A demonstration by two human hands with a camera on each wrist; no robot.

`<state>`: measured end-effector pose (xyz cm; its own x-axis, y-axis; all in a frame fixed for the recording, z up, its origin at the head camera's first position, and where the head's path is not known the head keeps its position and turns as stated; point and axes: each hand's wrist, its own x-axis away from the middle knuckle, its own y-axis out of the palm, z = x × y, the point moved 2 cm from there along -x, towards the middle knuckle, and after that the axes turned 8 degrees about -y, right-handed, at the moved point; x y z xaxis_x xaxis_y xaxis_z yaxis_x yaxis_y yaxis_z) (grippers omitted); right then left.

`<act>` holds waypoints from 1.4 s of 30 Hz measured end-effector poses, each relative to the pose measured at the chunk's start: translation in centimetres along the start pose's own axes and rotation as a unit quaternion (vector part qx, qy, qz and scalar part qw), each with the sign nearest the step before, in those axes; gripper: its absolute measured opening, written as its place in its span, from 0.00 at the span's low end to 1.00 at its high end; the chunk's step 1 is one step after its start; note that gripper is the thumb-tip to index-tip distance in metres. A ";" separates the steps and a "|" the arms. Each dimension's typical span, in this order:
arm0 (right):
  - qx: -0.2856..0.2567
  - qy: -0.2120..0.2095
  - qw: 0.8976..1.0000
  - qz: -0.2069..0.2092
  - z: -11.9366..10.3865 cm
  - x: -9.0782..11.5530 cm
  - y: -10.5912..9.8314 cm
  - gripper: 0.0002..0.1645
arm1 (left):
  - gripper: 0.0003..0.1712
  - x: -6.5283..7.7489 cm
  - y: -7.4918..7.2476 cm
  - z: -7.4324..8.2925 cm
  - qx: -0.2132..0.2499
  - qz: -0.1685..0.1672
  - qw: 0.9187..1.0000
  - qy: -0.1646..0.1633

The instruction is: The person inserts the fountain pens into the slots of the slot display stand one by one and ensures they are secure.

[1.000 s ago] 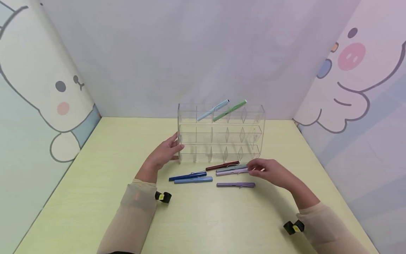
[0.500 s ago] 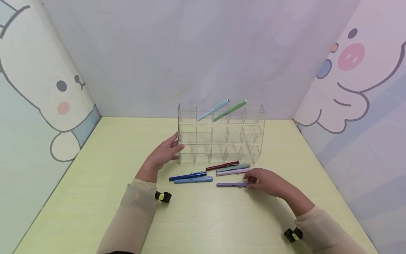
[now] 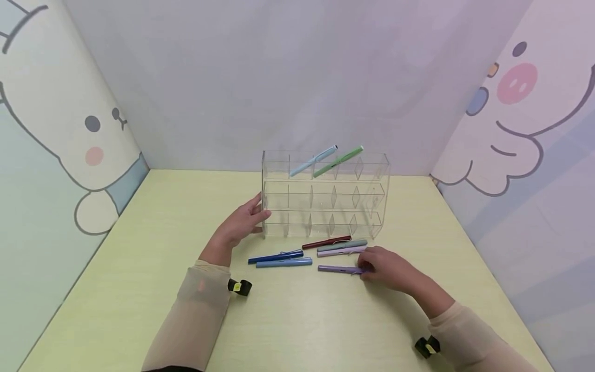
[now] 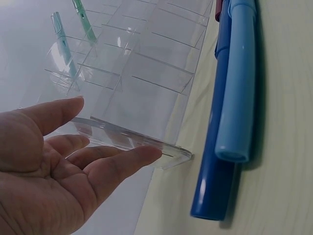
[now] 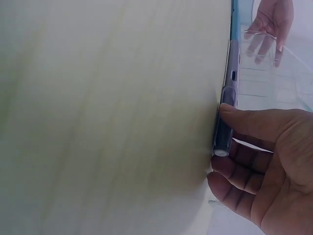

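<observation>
My right hand [image 3: 392, 269] pinches the clip end of a purple capped pen [image 3: 335, 269] lying nearest me; in the right wrist view the thumb [image 5: 239, 117] presses on its cap while fingers curl below. At the left side of a clear acrylic rack [image 3: 323, 202], my left hand [image 3: 238, 223] rests with fingers mostly straight, fingertips [image 4: 149, 154] along the side panel. The rack has three tiers of small compartments. A pale blue pen [image 3: 312, 161] and a green pen [image 3: 338, 161] lean in its top tier.
Before the rack lie a dark red pen [image 3: 326, 242], a grey-green pen [image 3: 342, 245] and a lilac pen [image 3: 339, 251]. Further left, a dark blue pen [image 3: 275, 257] lies beside a light blue pen [image 3: 284, 263]. Walls with cartoon animals surround the yellow table [image 3: 288, 320].
My right hand has come from beside the lilac and grey-green pens toward me and taken hold of the purple pen's clip end. The left hand stays at the rack.
</observation>
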<state>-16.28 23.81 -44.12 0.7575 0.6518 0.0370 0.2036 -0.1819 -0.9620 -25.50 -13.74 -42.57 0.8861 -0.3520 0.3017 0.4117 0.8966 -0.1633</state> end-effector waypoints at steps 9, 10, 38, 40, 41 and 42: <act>-0.042 0.033 0.998 0.018 0.1 0.0 -0.6 0.05 | 0.43 0.1 0.0 -0.1 0.007 -0.001 1.000 -0.003; -0.055 0.037 0.998 0.024 0.1 0.1 -0.7 0.05 | 0.43 0.1 0.0 0.0 0.006 -0.001 1.000 -0.003; -0.340 0.057 0.902 0.259 3.2 1.2 -8.8 0.17 | 0.43 0.0 0.0 -0.1 0.002 0.009 1.000 -0.019; -0.340 0.057 0.897 0.276 3.3 1.2 -9.4 0.18 | 0.43 0.0 0.0 -0.1 0.001 0.009 1.000 -0.017; -0.341 0.056 0.894 0.284 3.4 1.2 -9.7 0.18 | 0.43 -0.1 0.0 -0.1 0.001 0.010 1.000 -0.016; -0.340 0.053 0.893 0.291 3.5 1.3 -10.0 0.18 | 0.43 -0.1 0.0 -0.1 0.001 0.010 1.000 -0.016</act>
<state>-19.52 29.01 -35.42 0.9048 0.2351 -0.3552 0.0593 -0.8953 -0.4415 -25.54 -13.72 -42.70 0.8872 -0.3245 0.3279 0.3928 0.9041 -0.1681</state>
